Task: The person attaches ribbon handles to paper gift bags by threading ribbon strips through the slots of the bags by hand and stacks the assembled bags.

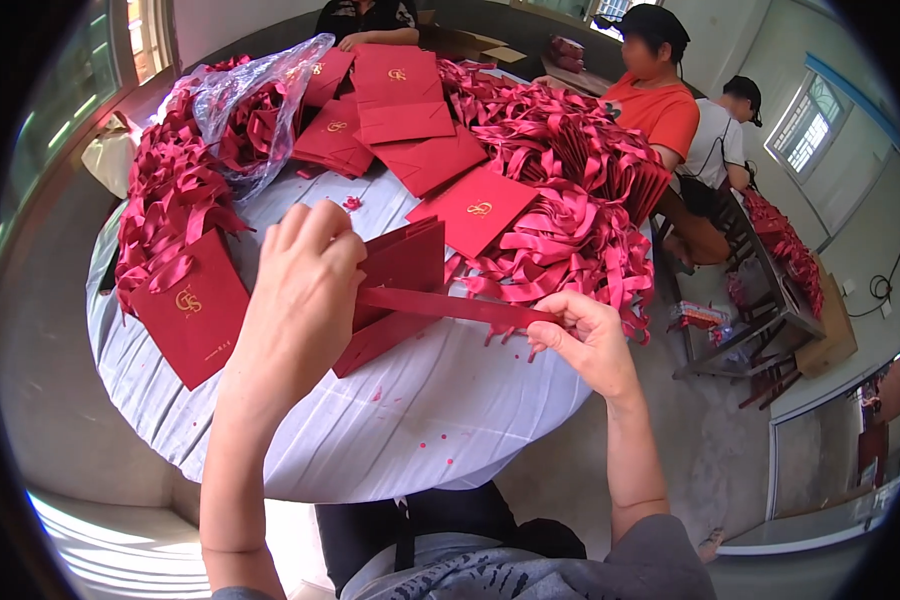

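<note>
Red paper bag stands open on the white-covered table, between the hands. Right hand pinches a red ribbon between thumb and fingers; left hand is at the bag, fingertips hidden, can't tell its grip. Status: looks mid-job, ribbon stretched past the bag, no finished handle visible. Done, my read: left ribboned pile and right ribboned pile. Remaining, probably: flat bags behind, no ribbons visible. Counts: one bag in work, one stretched ribbon, two ribboned piles (contents too tangled to count), at least four flat bags, three other people.
</note>
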A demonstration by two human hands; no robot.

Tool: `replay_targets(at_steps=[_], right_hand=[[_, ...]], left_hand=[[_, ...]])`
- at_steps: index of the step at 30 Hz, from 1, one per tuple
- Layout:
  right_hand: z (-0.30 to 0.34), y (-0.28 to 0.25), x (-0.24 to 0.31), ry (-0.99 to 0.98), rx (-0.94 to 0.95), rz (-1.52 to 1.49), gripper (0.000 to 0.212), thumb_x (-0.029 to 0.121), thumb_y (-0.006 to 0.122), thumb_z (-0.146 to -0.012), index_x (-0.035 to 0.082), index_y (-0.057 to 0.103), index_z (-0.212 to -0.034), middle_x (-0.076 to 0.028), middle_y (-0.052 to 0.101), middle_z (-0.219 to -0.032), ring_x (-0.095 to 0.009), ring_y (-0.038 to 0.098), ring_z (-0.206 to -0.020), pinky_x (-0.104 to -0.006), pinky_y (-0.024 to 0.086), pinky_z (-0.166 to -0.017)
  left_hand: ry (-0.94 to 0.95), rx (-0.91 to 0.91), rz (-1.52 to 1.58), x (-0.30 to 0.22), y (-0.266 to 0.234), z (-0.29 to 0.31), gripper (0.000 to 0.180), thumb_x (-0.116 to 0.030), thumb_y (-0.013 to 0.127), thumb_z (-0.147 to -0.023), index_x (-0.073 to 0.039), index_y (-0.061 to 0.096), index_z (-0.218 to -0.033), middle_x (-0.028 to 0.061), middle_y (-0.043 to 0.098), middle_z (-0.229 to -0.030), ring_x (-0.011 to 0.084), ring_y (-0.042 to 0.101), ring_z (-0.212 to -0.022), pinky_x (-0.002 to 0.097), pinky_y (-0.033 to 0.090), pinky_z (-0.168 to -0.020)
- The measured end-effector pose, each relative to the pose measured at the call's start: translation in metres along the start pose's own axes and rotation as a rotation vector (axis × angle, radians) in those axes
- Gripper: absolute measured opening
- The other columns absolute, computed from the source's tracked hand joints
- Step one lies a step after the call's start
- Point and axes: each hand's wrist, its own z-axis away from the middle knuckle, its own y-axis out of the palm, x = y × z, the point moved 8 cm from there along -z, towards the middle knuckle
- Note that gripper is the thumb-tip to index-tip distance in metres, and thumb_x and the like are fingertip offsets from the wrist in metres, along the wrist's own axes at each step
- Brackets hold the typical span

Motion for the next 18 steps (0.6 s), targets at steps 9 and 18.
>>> replay_targets(at_steps=[9, 18], right_hand=[[0.008, -0.024, 0.005, -0.026, -0.175, -0.174, 0.014, -0.001, 0.064, -0.083, -0.003, 0.06, -0.097, -0.006, 0.063, -0.079, -0.01, 0.06, -0.068, -0.0221, 0.049, -0.064], [-0.005, 0.003, 0.05, -0.465, -0.098, -0.711, 0.017, 0.011, 0.065, -0.086, 0.002, 0.061, -0.1, -0.017, 0.058, -0.118, -0.029, 0.058, -0.109, -0.041, 0.046, -0.095]], left_hand=[[-0.121, 0.253, 0.023, 0.01, 0.045, -0.018, 0.027, 0.006, 0.055, -0.077, 0.003, 0.057, -0.104, 0.0192, 0.061, -0.085, 0.0345, 0.057, -0.08, 0.0415, 0.045, -0.075], [-0.234, 0.081, 0.553, 0.035, 0.037, -0.016, 0.017, 0.001, 0.062, -0.077, 0.005, 0.062, -0.094, 0.0191, 0.065, -0.082, 0.0294, 0.063, -0.074, 0.0328, 0.048, -0.07]])
